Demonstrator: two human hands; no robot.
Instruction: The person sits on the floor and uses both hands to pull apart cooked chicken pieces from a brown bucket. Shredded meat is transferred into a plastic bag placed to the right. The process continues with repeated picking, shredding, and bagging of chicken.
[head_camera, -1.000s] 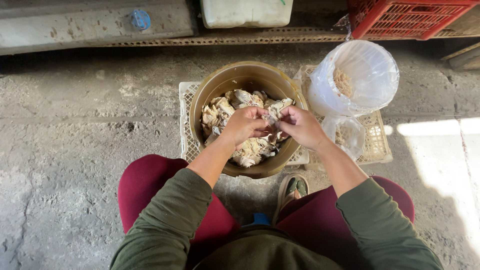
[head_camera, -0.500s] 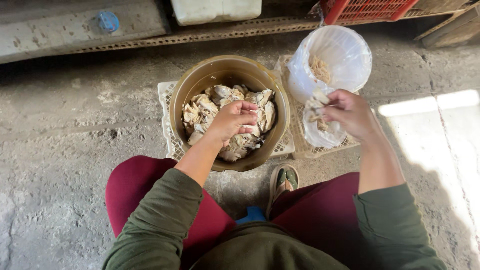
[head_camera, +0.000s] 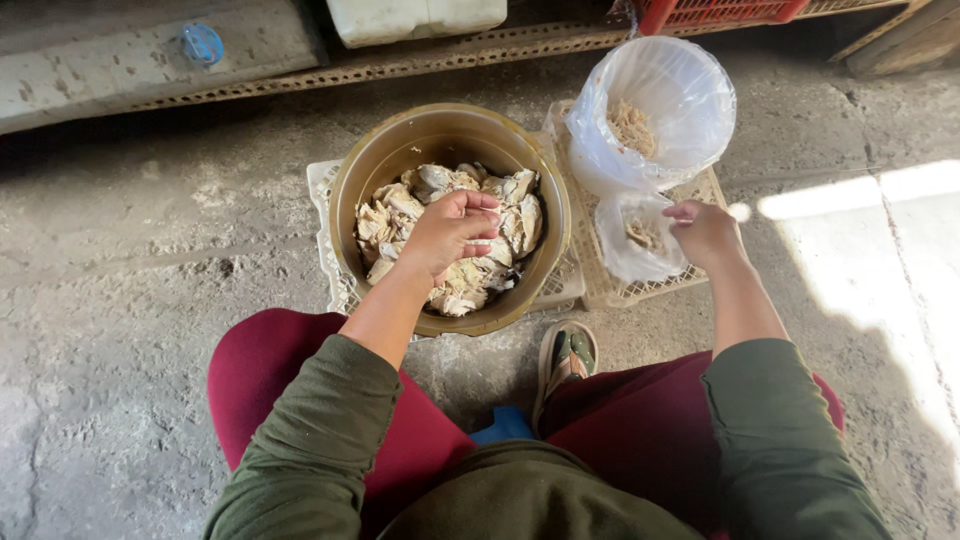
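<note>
While left hand (head_camera: 445, 232) cups pale pieces (head_camera: 505, 215) in bowl (head_camera: 350, 185), right hand (head_camera: 705, 232) pinched above small bag (head_camera: 640, 245)

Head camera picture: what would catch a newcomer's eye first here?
The big round tub heaped with pale shell pieces, in the middle on the concrete floor, with the left hand inside it. Right of it, the right hand reaches a small clear bag below a larger plastic-lined bucket.
</note>
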